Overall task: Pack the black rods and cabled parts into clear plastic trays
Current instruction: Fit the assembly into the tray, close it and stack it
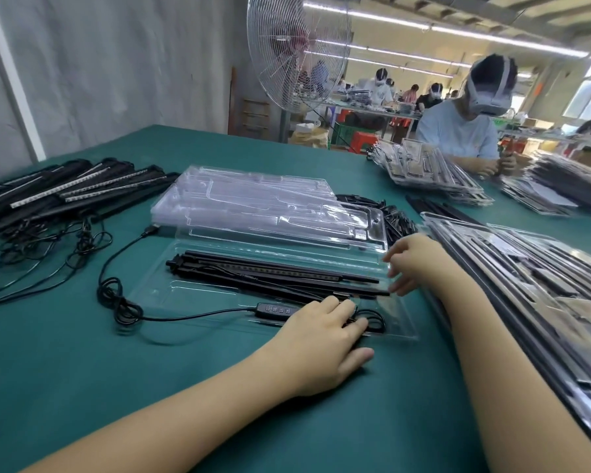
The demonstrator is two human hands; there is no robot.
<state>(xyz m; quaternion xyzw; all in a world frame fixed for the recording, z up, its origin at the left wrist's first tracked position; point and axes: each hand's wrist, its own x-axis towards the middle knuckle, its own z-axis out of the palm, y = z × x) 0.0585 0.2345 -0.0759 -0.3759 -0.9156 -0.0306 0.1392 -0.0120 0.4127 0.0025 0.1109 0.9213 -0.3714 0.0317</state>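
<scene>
— How are the hands held?

— The left hand (325, 336) is laid flat, with the fingers nearly straight and slightly spread. It is pressed on a loop of the thin black cable with the inline button controller (276, 309), at the 5 o'clock corner of the shallow clear plastic tray (191, 295). Its thumb is rested on the green cloth table cover (151, 387). The right hand (420, 264) is loosely bent, and its fingertips are set against the right ends of the long black rods (270, 273). It is blurred, so whether a rod is pinched cannot be told.

— Where are the rods placed?

— They are laid lengthwise in the tray's middle channel, from 9 to 3 o'clock. The cable is run past the tray's left edge and is bunched on the cloth at 8 o'clock.

— What is found around the edges?

— A stack of empty clear trays (253, 203) is set just beside the tray at 12 o'clock. A slanted heap of packed trays (526, 285) is set just beside it at 3 o'clock. A pile of loose black rods with cables (65, 192) is kept well apart at 10 o'clock. Green cloth is shown at 6 and 7 o'clock, under both forearms.
</scene>
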